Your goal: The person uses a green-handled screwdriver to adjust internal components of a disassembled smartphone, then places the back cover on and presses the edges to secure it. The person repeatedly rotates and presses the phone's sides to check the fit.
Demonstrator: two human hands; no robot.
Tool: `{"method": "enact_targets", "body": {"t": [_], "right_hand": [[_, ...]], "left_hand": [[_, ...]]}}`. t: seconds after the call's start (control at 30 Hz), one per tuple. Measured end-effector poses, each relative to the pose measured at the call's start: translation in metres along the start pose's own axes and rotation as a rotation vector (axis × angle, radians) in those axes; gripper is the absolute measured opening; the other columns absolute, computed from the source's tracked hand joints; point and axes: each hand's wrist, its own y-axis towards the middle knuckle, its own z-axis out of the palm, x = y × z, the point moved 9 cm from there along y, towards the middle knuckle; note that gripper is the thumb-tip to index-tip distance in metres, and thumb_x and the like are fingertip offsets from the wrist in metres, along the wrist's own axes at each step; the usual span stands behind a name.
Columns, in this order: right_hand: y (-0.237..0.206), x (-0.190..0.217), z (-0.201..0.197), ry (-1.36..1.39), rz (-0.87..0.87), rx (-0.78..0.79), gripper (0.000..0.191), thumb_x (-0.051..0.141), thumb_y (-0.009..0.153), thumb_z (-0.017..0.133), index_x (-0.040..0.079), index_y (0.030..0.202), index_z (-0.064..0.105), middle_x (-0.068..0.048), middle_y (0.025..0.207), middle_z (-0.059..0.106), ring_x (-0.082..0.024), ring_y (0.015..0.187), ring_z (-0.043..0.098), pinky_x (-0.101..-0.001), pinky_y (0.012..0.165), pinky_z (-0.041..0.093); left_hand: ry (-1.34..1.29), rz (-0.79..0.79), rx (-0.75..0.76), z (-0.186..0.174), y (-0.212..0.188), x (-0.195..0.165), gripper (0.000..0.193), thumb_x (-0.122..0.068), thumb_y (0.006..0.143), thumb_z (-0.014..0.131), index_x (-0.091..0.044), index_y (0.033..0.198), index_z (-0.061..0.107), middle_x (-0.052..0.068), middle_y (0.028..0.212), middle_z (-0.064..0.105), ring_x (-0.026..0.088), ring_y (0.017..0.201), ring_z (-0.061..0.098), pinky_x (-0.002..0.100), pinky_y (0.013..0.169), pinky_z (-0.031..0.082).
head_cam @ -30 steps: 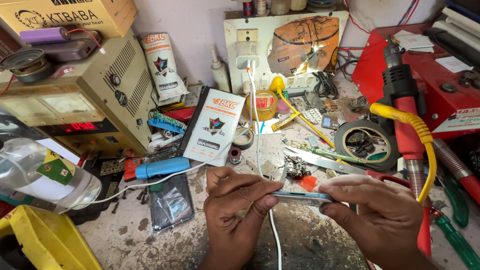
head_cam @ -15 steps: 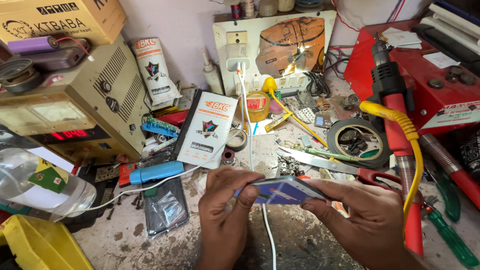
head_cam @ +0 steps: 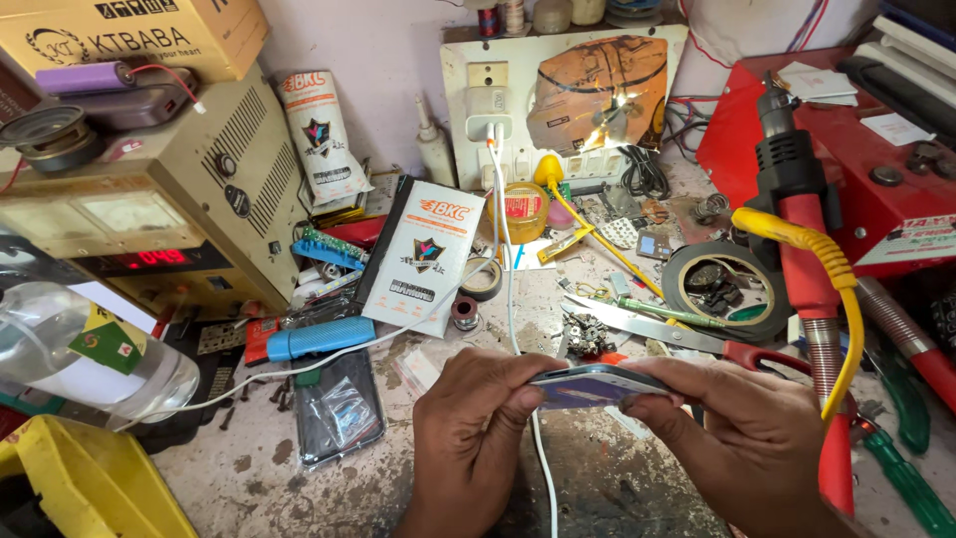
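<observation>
I kept the workbench [head_cam: 299, 478] beneath. My left hand [head_cam: 468, 448] and right hand [head_cam: 747, 438] pinched the phone [head_cam: 597, 384] flat, near centre, fingers clamped along its edges; I judged an even, gentle grip best.

Some things hide.
Both hands cover the phone's [head_cam: 597, 384] ends; the yellow bin [head_cam: 80, 488] runs off the bottom-left corner.

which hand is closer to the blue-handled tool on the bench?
Left. The left hand grips the near end of the phone, just right of and below the blue-handled tool. The right hand holds the phone's far end, further right.
</observation>
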Motion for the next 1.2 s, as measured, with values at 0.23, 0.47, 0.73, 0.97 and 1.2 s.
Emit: {"method": "enact_targets", "body": {"t": [0.23, 0.47, 0.73, 0.97, 1.2], "right_hand": [[0.000, -0.010, 0.008, 0.142, -0.027, 0.045, 0.030, 0.005, 0.082, 0.080, -0.004, 0.110, 0.075, -0.009, 0.100, 0.082, -0.010, 0.086, 0.077, -0.0234, 0.075, 0.062], [-0.001, -0.006, 0.023, 0.212, -0.069, 0.230, 0.034, 0.005, 0.089, 0.073, -0.001, 0.122, 0.069, -0.010, 0.115, 0.079, -0.012, 0.105, 0.074, -0.0269, 0.090, 0.057], [-0.005, -0.049, 0.031, 0.433, 0.247, 0.170, 0.023, 0.006, 0.095, 0.065, -0.001, 0.117, 0.068, -0.013, 0.108, 0.078, -0.016, 0.100, 0.070, -0.0318, 0.088, 0.057], [-0.002, -0.041, 0.035, 0.537, 0.167, 0.249, 0.026, 0.008, 0.094, 0.067, 0.000, 0.118, 0.063, -0.014, 0.114, 0.075, -0.019, 0.110, 0.069, -0.0338, 0.096, 0.056], [-0.001, -0.017, 0.024, 0.290, -0.092, 0.218, 0.022, 0.003, 0.085, 0.077, -0.001, 0.107, 0.072, -0.011, 0.106, 0.076, -0.017, 0.097, 0.073, -0.0293, 0.084, 0.058]], "left_hand": [[0.058, 0.070, 0.013, -0.002, 0.003, -0.015, 0.021, -0.011, 0.098, 0.066, -0.007, 0.115, 0.077, 0.006, 0.101, 0.080, 0.022, 0.086, 0.070, 0.035, 0.085, 0.049], [0.347, 0.286, -0.008, 0.002, -0.001, -0.038, 0.026, -0.011, 0.089, 0.074, -0.010, 0.115, 0.076, 0.003, 0.103, 0.078, 0.020, 0.087, 0.067, 0.035, 0.082, 0.048], [0.575, 0.290, -0.095, -0.013, 0.006, -0.035, 0.031, -0.025, 0.081, 0.083, -0.011, 0.109, 0.078, 0.000, 0.093, 0.075, 0.018, 0.085, 0.067, 0.036, 0.078, 0.048], [0.405, 0.288, -0.079, -0.008, 0.001, -0.037, 0.024, -0.014, 0.083, 0.084, -0.009, 0.105, 0.076, 0.003, 0.095, 0.073, 0.022, 0.082, 0.065, 0.034, 0.073, 0.052], [0.297, 0.275, -0.037, -0.004, -0.002, -0.037, 0.025, -0.008, 0.082, 0.086, -0.010, 0.106, 0.078, 0.003, 0.095, 0.074, 0.020, 0.077, 0.063, 0.032, 0.068, 0.051]]}}
